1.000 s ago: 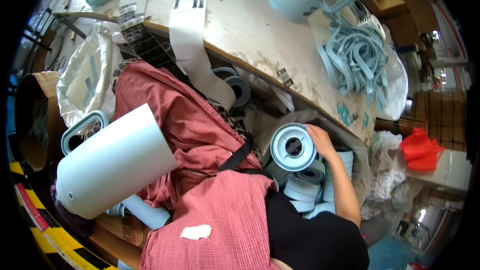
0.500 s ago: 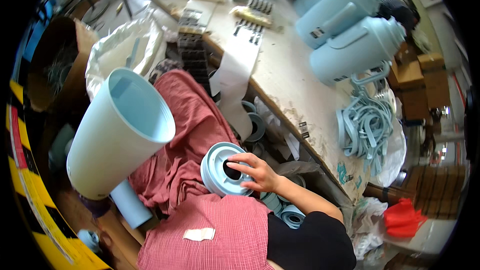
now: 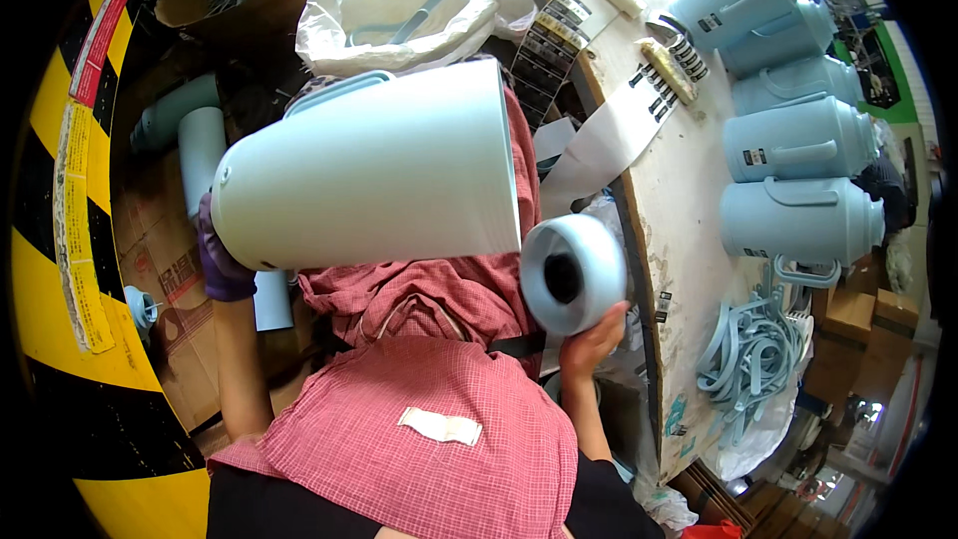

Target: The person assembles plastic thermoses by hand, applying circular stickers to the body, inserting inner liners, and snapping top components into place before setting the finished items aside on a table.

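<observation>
My left hand (image 3: 224, 265), in a purple glove, grips the closed end of a large pale blue jug body (image 3: 369, 175). It lies on its side in the air above my lap, its wide end toward the right and a handle (image 3: 339, 90) along its far side. Most of the glove's fingers are behind the jug body. Right beside that wide end, a round pale blue jug collar (image 3: 603, 269) with a dark hole in its middle is held by my right hand (image 3: 596, 341). The collar is at the jug's rim; whether they touch I cannot tell.
Finished blue jugs (image 3: 798, 215) lie in a row on the workbench (image 3: 639, 170) to the right. A heap of blue handle straps (image 3: 748, 354) is nearer. Far left stand a white sack (image 3: 319, 35) and a carton (image 3: 190, 0). A yellow-black striped edge (image 3: 50, 240) runs along the left.
The jug body has tipped from upright-slanting to lying level, its mouth now rightward. My right hand has lifted the collar from my lap up to the jug's rim. The view has shifted.
</observation>
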Motion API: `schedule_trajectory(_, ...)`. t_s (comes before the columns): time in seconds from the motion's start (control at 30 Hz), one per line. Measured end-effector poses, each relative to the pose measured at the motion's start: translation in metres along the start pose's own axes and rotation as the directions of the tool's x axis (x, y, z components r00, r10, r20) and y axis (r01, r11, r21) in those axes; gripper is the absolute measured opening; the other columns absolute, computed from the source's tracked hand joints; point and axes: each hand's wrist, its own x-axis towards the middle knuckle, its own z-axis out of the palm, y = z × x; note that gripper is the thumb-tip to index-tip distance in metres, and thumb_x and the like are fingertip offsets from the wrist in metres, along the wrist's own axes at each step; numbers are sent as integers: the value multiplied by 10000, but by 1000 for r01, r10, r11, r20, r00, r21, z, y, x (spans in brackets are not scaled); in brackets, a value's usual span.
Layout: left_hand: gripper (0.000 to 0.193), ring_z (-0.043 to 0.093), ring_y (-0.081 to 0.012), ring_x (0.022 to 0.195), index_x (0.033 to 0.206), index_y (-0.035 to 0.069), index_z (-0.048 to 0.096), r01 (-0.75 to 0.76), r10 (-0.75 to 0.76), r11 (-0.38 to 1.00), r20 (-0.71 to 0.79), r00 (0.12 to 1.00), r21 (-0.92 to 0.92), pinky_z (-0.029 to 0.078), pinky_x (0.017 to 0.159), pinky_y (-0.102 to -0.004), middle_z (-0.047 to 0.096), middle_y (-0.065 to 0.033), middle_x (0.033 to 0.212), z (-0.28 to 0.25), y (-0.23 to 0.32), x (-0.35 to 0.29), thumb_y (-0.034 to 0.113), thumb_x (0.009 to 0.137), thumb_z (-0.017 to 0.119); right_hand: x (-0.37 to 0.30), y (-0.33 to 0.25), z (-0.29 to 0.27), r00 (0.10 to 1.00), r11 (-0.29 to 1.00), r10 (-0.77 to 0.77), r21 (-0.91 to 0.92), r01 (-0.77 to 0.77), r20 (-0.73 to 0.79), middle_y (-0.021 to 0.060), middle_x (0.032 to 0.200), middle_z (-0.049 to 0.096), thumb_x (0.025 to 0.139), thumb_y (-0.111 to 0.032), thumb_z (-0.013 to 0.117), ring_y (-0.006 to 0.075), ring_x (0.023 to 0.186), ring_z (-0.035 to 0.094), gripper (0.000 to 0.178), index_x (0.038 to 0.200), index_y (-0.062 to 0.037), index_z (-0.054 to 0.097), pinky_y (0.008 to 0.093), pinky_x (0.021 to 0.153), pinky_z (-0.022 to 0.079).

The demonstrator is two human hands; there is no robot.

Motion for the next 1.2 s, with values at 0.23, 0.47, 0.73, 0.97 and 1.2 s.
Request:
schedule_trajectory(0.23,353,616,-155,1011,1261,18,583,338,-291,727,178,940,-598,504,920,-321,664,-66,1144,58,54,2,278,1102,405,48,-127,64,360,345,-917,-113,932,171,196,1101,557,1059,-591,340,279,949,602,687,1133,52,572,463,809,575)
schedule_trajectory(0.47,349,600,-230,1113,1258,-12,583,137,-108,957,122,987,-256,470,997,-353,628,-139,1232,56,29,-7,217,1069,400,40,-128,68,349,344,-893,-68,936,283,192,1085,587,1087,-445,399,308,941,616,534,1316,2,582,442,787,556)
schedule_trajectory(0.73,365,582,-247,1175,1270,-19,580,53,-65,889,-12,998,-454,454,1035,-361,605,-155,1291,-1,96,44,232,1060,419,78,-98,108,669,748,-664,304,590,334,179,1330,573,1024,-719,203,265,1257,512,893,1436,22,485,454,1099,365)
schedule_trajectory(0.97,407,538,-305,1289,1287,-43,577,142,-238,685,-36,970,-714,402,1117,-392,543,-199,1407,49,76,59,259,1044,453,132,-160,120,575,810,-586,411,418,571,109,1698,189,902,-861,111,319,1575,109,1017,1607,-158,321,564,1244,23)
schedule_trajectory(1.2,484,556,-392,1284,1366,-21,512,-250,214,943,-175,961,-220,438,1091,-526,549,-235,1396,50,85,64,318,1025,461,69,-105,54,520,734,-678,458,501,519,235,1663,225,1005,-479,600,399,1539,222,771,1561,-9,348,467,1186,314)
